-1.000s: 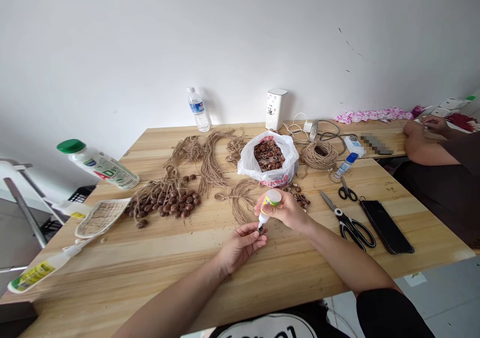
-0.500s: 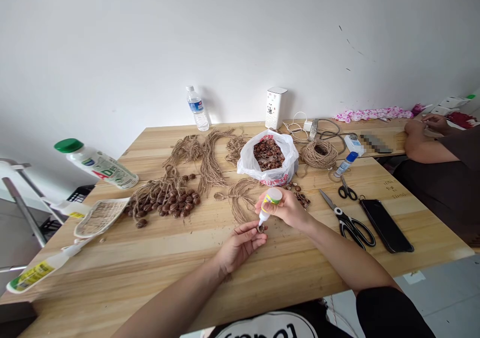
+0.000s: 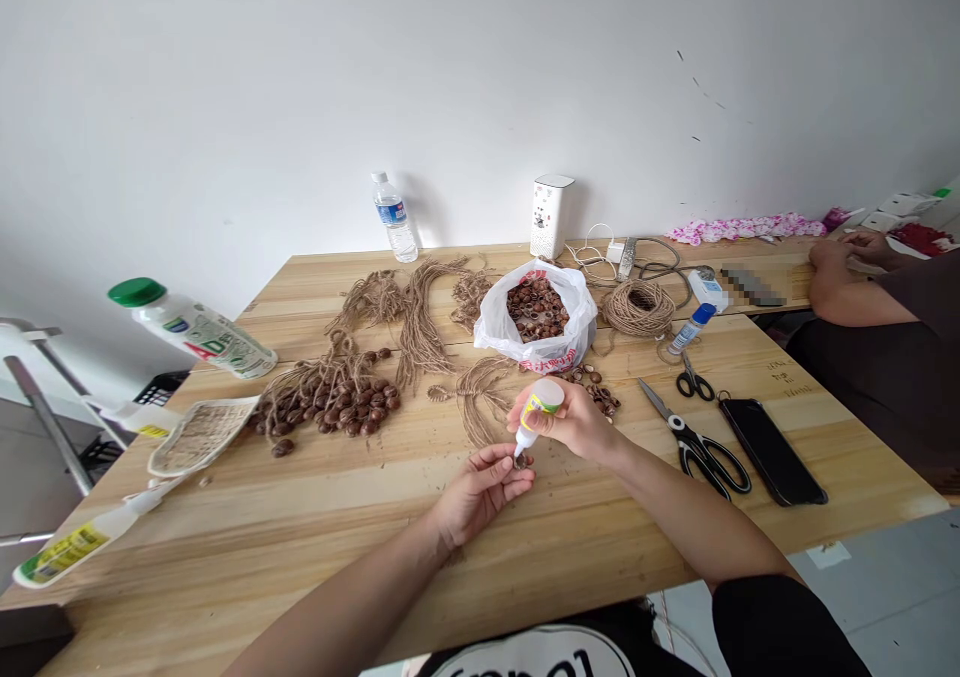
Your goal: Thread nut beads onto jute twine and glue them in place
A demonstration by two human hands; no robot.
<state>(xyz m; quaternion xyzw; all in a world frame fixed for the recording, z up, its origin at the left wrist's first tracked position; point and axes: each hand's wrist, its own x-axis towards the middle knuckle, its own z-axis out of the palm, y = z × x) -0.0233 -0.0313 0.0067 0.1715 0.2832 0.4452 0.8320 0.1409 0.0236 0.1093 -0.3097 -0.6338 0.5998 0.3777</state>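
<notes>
Between the thumb and fingers of my left hand [image 3: 484,489] is a small brown nut shell [image 3: 520,461], its hollow side facing up. My right hand [image 3: 574,422] grips a white glue bottle [image 3: 538,409] with a yellow-green label, tipped nozzle down. The nozzle tip meets or nearly meets the shell; I cannot tell which. Behind my hands lies a knotted bundle of jute cord [image 3: 476,397]. A white plastic bag [image 3: 499,327] full of brown shells stands beyond, with loose shells [image 3: 600,389] beside it.
Nut shells tied on cords [image 3: 337,397] lie at left, near a woven tray [image 3: 199,435] and glue bottles [image 3: 71,547]. Right are scissors [image 3: 697,447], a black phone [image 3: 772,452], a twine ball [image 3: 637,309] and a blue-capped bottle [image 3: 691,329]. Another person's arm [image 3: 855,282] rests far right.
The glue bottle has shifted very slightly left and down over the shell, with my right hand. My left hand and the other things stay where they were.
</notes>
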